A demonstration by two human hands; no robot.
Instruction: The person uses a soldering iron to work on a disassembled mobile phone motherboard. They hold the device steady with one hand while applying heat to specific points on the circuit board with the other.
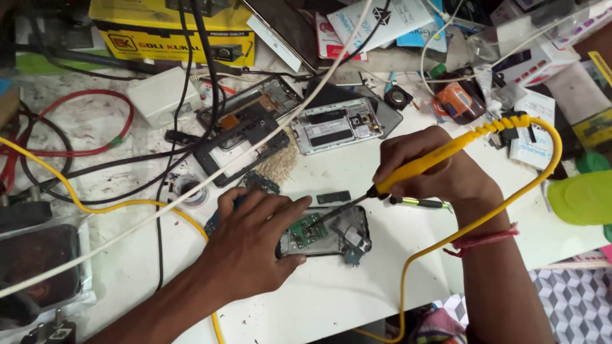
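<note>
**A:** What is the left hand (252, 245) doing?

**B:** It lies palm down on the white bench (357, 280), fingers held close together and bent over the near end of an opened phone (328, 232), pressing it flat. The thumb runs along the phone's lower edge.

**A:** And the right hand (433, 169)?

**B:** It is closed around a yellow soldering iron (433, 159), gripped like a pen, fingers curled tight on the handle. The dark tip slants down from that hand toward the left hand and meets the green circuit board (306, 230) inside the phone, just beyond the left fingertips.

**A:** Where does the iron's lead go?

**B:** A yellow cable (548, 165) leaves the back of the handle, loops out past the right wrist and comes down along the forearm to the bench edge. A red thread band (484, 241) sits on that wrist.

**A:** Anything close to the hands?

**B:** A thin screwdriver with a green band (421, 202) lies just under the right hand, touching nothing else that I can make out. A small dark strip (333, 197) lies between the two hands, just above the phone. Farther beyond the left hand are a black phone frame (245, 143) and a silver phone chassis (335, 125), side by side. A white cable (191, 194) crosses the bench beyond the left hand.
</note>
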